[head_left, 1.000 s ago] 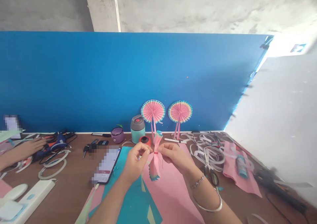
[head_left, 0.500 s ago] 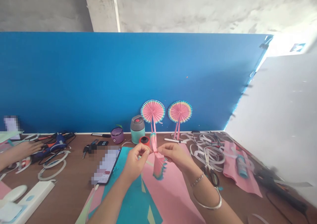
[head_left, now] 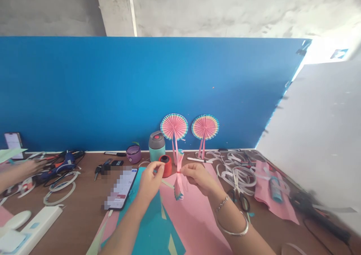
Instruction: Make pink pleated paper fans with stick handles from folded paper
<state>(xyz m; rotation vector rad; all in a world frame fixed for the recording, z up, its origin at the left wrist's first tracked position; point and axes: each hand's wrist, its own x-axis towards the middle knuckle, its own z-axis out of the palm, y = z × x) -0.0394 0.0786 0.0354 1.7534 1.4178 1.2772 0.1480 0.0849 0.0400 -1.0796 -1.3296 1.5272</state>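
Observation:
A pink pleated paper fan with teal edges is gathered narrow at its middle, upright above the paper sheets. My right hand pinches it at that waist, where a red band shows. My left hand is apart from it on the left, thumb and forefinger pressed together; whatever is between them is too small to make out. Beneath both hands lie a pink sheet and a teal sheet. Behind, two finished round paper fans, the left fan and the right fan, lean on the blue partition.
A red-orange round container and a teal flask stand behind my left hand. A phone lies to the left. Scissors, coiled white strips and a glue gun are on the right. A co-worker's arm reaches in at left.
My left hand has drawn away to the left from the pleated paper, which my right hand still pinches. The paper has turned so it appears narrower. The co-worker's hand has shifted left.

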